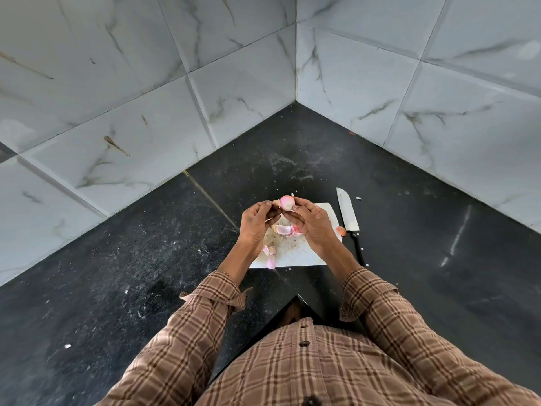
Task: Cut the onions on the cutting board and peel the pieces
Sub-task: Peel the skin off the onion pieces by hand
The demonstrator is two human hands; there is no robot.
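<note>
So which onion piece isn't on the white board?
The small reddish onion piece lying on the dark counter, right beside the knife. The other loose bits lie on the board, and one piece is held up in both hands.

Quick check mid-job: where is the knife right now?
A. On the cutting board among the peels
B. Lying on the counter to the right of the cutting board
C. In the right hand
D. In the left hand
B: the knife lies on the dark counter beside the cutting board, while both hands hold the onion piece.
</note>
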